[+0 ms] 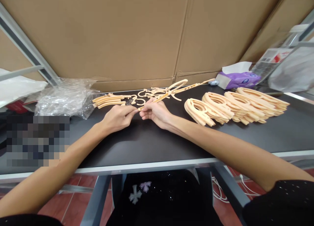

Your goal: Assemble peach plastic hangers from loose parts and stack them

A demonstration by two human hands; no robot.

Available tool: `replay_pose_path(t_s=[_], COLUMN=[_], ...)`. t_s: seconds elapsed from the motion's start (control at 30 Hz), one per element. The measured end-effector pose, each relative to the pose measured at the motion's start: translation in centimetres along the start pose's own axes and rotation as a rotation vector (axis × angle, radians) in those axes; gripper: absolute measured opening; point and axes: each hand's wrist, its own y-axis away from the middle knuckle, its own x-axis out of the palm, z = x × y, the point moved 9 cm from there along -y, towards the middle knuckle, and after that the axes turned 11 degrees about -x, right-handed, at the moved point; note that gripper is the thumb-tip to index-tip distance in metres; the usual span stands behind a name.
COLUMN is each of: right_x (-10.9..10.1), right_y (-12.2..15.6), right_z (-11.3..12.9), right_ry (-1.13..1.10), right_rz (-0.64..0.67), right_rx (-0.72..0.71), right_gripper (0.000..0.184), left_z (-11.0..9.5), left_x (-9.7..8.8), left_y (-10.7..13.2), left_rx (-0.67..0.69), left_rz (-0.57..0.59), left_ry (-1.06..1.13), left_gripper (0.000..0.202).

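Note:
Both hands meet over the middle of the black table (137, 144). My left hand (117, 117) is closed in a pinch at the near end of a long peach plastic hanger piece (171, 90). My right hand (155, 112) is closed round the same piece just beside it. The piece slants up and away to the right, above the table. Behind the hands lie several loose peach hooks and small parts (149, 93), and a short stack of peach bars (109, 100) to the left.
Rows of stacked peach curved hanger parts (235, 106) fill the right side of the table. Crumpled clear plastic (65, 97) lies at the back left, a purple tissue pack (239, 79) at the back right. A cardboard wall (147, 36) stands behind.

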Motion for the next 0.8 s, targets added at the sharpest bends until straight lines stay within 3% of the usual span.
replay_pose_path(t_s=[0.13,0.3,0.63,0.8], right_x=[0.2,0.8,0.6,0.6], right_y=[0.1,0.1,-0.1,-0.2], right_z=[0.0,-0.3,-0.5,-0.4], right_ry=[0.045,0.028,0.062,0.046], right_rz=[0.04,0.112,0.127,0.12], right_rx=[-0.024,0.004,0.013,0.01], right_gripper=[0.028,0.025,0.02,0.019], left_z=[0.3,1.9,3.1,4.4], left_x=[-0.6,-2.3,-0.6,-0.1], left_y=[-0.6,-1.5,-1.4,-1.3], left_rx=[-0.092,-0.224,-0.357,-0.483], left_rz=[0.037,-0.011,0.164,0.168], left_ry=[0.126,0.16,0.239,0.378], left_gripper=[0.031,0.035,0.035,0.046])
